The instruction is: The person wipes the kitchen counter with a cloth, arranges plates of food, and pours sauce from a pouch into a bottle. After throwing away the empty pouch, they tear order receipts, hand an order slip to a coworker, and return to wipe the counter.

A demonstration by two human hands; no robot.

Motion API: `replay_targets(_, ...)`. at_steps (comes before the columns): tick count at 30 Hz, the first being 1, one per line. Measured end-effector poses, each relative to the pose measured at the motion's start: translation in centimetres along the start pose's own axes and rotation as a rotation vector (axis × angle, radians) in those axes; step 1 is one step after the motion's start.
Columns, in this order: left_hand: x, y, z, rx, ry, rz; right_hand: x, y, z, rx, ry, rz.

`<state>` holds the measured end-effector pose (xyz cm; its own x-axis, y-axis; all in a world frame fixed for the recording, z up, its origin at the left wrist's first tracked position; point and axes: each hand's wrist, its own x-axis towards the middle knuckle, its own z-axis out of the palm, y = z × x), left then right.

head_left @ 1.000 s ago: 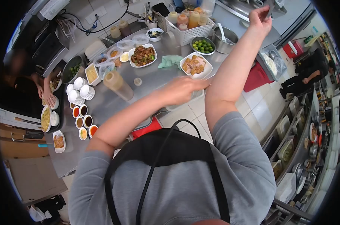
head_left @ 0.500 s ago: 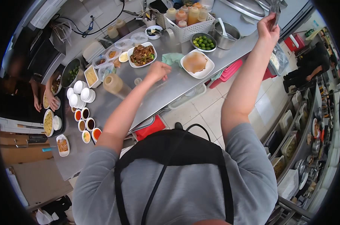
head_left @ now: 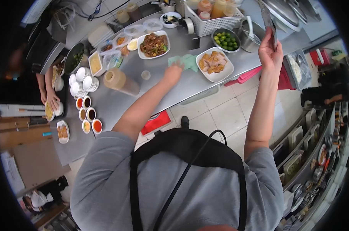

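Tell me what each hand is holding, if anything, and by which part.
The right hand holds a metal tool near its lower end. The left hand is at the green cloth; blur hides any grip.

The one view looks out from a camera worn on the person's head, facing forward and steeply down through a very wide lens that bends straight edges and rounds the picture off into black corners. Nearest, filling the bottom centre, are the grey short-sleeved fabric shirt (head_left: 197, 196) and black cloth apron bib (head_left: 182, 148). Beyond, the long brushed-steel counter (head_left: 113, 108) runs slantwise across the upper half, with pale square-tiled floor (head_left: 230, 113) lower and farther off.
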<state>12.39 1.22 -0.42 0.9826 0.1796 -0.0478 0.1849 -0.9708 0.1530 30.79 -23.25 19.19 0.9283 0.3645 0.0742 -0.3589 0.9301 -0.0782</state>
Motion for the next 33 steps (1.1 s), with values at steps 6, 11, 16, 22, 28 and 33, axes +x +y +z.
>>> replay_targets(6, -15.1, -0.3, -0.2, -0.067, -0.04, 0.155, 0.8, 1.8, -1.9, -0.023, -0.046, 0.15)
replay_targets(11, -20.1, -2.7, -6.6, -0.324, -0.26, -0.201, -0.2, 3.9, -1.1, -0.083, -0.049, 0.233)
replay_targets(16, -13.5, -2.5, -11.0, -0.499, 0.126, -0.285, -4.6, 8.8, 1.9, -0.115, -0.171, 0.466)
replay_targets(22, -12.5, 0.1, -16.6, -0.632, 0.576, 0.016, -9.6, 13.3, 2.3, -0.259, 0.017, 0.891)
replay_targets(28, -18.2, -2.3, -18.0, -0.96, 0.507, 0.347, -15.3, 13.8, 1.9, -0.336, 0.336, 1.289)
replay_targets(33, -24.9, -1.6, -17.7, -1.15, 0.527, -0.045, -13.9, 14.1, 0.2, -0.944, -0.342, 1.632)
